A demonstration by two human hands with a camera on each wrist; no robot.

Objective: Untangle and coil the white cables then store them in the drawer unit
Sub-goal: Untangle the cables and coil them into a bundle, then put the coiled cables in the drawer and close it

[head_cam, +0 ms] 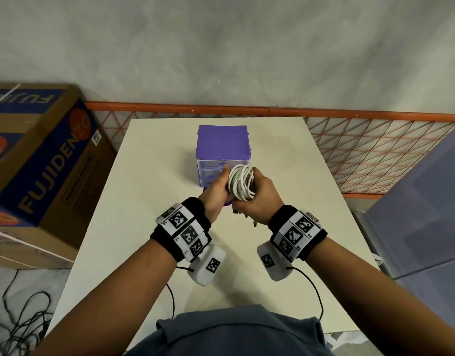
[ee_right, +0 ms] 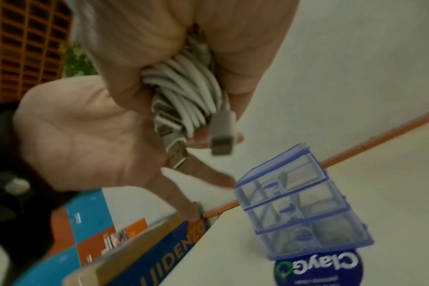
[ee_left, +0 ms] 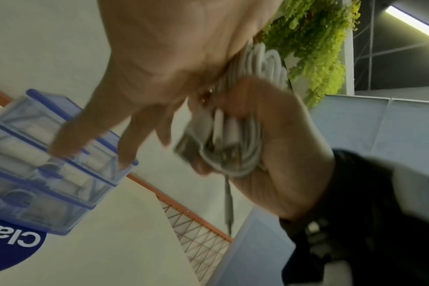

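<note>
A purple drawer unit (head_cam: 222, 147) with clear drawers stands at the middle of the cream table (head_cam: 144, 227); all its drawers look pushed in. Just in front of it my right hand (head_cam: 257, 201) grips a coil of white cables (head_cam: 240, 185), fingers curled round the loops (ee_right: 184, 96). Plug ends (ee_right: 220, 141) hang below the fist. My left hand (head_cam: 217, 187) lies beside the coil with fingers straight, reaching to the front of the top drawer (ee_left: 49, 154). The drawer unit (ee_left: 37, 183) sits under those fingertips; whether they touch it is unclear.
A large cardboard box (head_cam: 41, 160) stands left of the table. An orange mesh fence (head_cam: 362, 155) runs behind it, and a grey-blue panel (head_cam: 426, 201) is on the right. Black cords (head_cam: 21, 317) lie on the floor. A round blue sticker (ee_right: 318, 269) sits under the drawer unit.
</note>
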